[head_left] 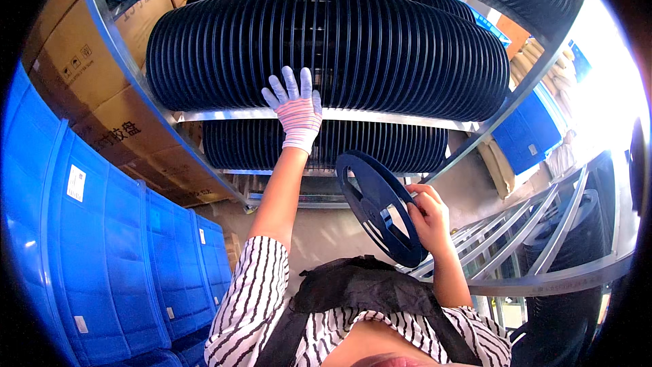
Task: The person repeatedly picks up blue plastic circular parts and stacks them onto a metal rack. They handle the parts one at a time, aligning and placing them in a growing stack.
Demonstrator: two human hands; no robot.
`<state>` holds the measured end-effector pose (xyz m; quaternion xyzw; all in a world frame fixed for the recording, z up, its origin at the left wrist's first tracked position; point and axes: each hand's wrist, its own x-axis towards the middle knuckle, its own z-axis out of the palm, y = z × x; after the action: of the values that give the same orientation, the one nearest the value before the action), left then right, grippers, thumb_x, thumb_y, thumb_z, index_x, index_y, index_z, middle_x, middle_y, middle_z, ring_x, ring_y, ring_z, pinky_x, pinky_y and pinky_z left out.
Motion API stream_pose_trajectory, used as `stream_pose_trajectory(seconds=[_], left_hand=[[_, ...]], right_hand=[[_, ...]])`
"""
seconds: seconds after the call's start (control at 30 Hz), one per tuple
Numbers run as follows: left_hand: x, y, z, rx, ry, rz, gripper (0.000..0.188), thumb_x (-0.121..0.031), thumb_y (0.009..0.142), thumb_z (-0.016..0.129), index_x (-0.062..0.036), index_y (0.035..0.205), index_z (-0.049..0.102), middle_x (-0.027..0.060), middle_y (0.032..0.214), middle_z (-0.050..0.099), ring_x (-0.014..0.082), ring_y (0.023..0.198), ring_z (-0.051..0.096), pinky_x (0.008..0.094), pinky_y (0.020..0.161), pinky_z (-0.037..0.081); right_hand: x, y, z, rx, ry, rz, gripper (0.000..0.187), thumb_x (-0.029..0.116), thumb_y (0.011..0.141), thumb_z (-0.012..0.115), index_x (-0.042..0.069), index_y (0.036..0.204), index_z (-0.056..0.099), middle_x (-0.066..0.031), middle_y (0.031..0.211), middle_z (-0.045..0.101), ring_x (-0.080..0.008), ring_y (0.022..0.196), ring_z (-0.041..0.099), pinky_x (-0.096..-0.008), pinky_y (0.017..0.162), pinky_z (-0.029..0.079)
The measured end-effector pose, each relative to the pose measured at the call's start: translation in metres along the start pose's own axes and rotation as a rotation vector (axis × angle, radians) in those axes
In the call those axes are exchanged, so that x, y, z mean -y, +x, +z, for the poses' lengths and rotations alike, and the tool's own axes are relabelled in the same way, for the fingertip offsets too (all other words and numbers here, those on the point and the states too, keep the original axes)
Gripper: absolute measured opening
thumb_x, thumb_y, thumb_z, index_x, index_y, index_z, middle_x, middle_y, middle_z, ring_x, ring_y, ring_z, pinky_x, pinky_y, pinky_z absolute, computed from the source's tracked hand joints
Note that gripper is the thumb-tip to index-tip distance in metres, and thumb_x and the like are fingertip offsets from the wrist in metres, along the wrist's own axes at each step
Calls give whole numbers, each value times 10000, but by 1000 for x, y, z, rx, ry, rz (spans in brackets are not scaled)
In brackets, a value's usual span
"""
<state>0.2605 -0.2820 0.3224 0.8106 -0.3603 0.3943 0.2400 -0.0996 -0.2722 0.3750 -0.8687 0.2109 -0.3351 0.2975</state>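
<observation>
Right of centre, the right hand [429, 217] is grasping one dark reel [372, 204], apart from the rack [401, 118]; at upper centre, the gloved left hand [297, 110], fingers spread and holding nothing, is facing many racked reels [387, 47].

Smooth plastic, soft cloth
My reel [372, 205] is glossy plastic, my glove [299, 114] knitted cloth; centre rack bar [394, 116], shiny metal; upper-left box [68, 88], matt cardboard.

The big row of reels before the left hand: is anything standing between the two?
Nothing visible is. The left hand, gloved and open, overlaps the row; whether it touches is unclear. The reel in the right hand is lower, off to the right.
</observation>
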Motion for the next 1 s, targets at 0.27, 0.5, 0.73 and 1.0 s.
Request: stream_pose_trajectory(seconds=[0.27,0.5,0.73,1.0], left_hand=[[-6,6,11,-65,-42,22,720,-456,951,447,-62,1506,212,266,1566,136,574,1382,138,703,1092,80],[-10,-1,20,-356,-176,228,675,-469,957,428,-156,1521,229,236,1584,119,523,1423,95,691,1107,60],[-25,-16,-16,-58,-199,182,566,-296,870,568,-49,1361,432,308,1408,363,595,1284,293,724,1050,190],[11,-270,-36,508,-231,262,696,-370,847,604,-103,1448,375,233,1486,317,509,1334,291,677,1087,185]], right_hand=[[-6,-7,-1,-17,-3,31,114,-51,804,615,-19,793,506,-128,1102,644,-218,639,565,-298,588,459],[-15,-13,6,43,-5,-1,83,-14,811,609,-14,820,527,-142,1129,624,-316,782,634,-357,665,507],[-65,-66,63,354,-178,120,240,133,874,618,57,1095,565,-190,1066,625,-398,928,625,-460,781,529],[-121,-152,125,820,-157,218,372,310,937,531,190,1288,560,-197,1016,681,-387,921,671,-495,792,532]])
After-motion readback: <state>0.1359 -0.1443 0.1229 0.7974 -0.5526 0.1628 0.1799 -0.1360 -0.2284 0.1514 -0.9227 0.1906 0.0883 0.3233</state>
